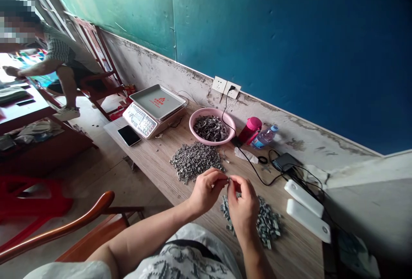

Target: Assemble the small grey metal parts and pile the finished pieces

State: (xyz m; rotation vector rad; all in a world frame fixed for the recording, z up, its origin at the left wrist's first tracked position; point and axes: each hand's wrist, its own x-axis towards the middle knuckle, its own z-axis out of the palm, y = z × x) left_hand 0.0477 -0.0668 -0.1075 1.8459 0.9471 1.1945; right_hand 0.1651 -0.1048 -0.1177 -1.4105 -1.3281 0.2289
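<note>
Small dark piece (pixel 228 179), on the near side of the pink basket (pixel 206 112), pinched in the fingertips of left hand (pixel 206 191) and right hand (pixel 243 204), which meet on it; too small to identify; risk: a slipped pinch could drop it into the grey pile (pixel 196 161) beside the basket, or the greenish pile (pixel 269 224) farther from it.

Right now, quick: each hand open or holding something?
Left hand: closed, pinching a tiny piece, kind unclear.
Right hand: closed, pinching at the same piece.
</note>
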